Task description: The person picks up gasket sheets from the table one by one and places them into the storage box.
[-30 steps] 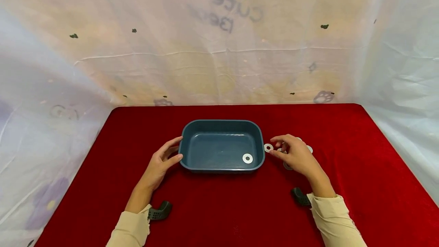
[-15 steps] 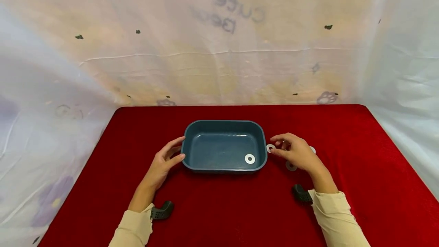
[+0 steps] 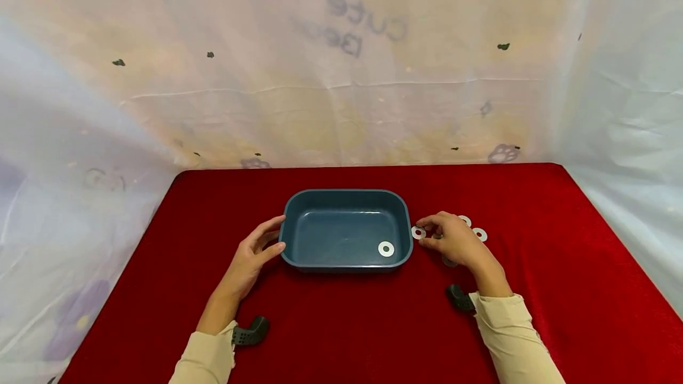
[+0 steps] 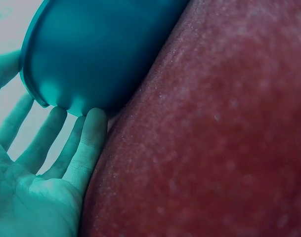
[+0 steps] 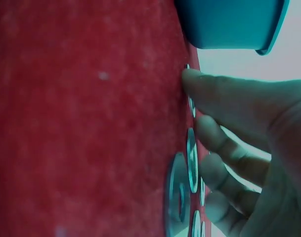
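A blue-grey rectangular plastic basin point(image 3: 341, 267) stands on red cloth. At its left end is my left hand point(image 3: 246, 265), with nearly straight fingers touching the outer wall; the left wrist view shows the fingertips against the basin point(image 4: 106, 54). One flat silver washer point(image 3: 386, 249) lies inside, near the front right. Just outside the right wall lies another washer point(image 3: 418, 233). My right hand point(image 3: 460, 243) pinches it between thumb and index finger at its edges. In the right wrist view the thumb point(image 5: 229, 94) partly covers this washer, and the other fingers are curled.
Several more washers lie under and beyond the right hand, such as one washer point(image 3: 479, 234) to its right and a large near washer point(image 5: 178, 197). The red cloth point(image 3: 352, 325) spreads around the basin. A pale printed curtain point(image 3: 341, 123) hangs behind and at both sides.
My right index finger has come down onto the washer beside the basin, closing toward the thumb. The left hand and basin stay together; the view has shifted slightly.
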`<act>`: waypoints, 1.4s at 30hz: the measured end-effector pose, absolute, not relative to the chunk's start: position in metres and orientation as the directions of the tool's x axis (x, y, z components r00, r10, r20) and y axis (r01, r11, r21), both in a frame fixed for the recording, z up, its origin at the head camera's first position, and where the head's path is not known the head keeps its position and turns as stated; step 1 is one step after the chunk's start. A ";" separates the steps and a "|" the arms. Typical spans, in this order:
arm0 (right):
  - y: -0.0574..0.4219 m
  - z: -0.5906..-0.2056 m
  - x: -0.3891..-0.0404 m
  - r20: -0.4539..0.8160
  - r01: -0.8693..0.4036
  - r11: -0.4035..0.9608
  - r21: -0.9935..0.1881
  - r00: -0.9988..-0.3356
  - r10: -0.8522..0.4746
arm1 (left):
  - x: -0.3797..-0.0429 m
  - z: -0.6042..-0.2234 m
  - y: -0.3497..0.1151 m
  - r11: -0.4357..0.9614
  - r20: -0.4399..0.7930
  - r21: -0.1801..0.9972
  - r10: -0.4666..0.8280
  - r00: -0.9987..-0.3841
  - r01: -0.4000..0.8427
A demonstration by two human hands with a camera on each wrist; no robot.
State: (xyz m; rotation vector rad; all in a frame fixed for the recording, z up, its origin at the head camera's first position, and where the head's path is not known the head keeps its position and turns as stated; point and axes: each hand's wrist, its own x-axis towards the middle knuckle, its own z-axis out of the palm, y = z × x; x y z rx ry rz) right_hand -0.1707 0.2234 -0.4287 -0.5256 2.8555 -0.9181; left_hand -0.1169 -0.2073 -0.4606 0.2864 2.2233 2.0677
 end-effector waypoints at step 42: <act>0.227 -0.422 -0.163 -0.054 -0.315 0.772 -0.553 -0.910 -0.410 | -0.116 -0.457 -0.204 0.051 0.057 0.996 0.200 -0.978 0.069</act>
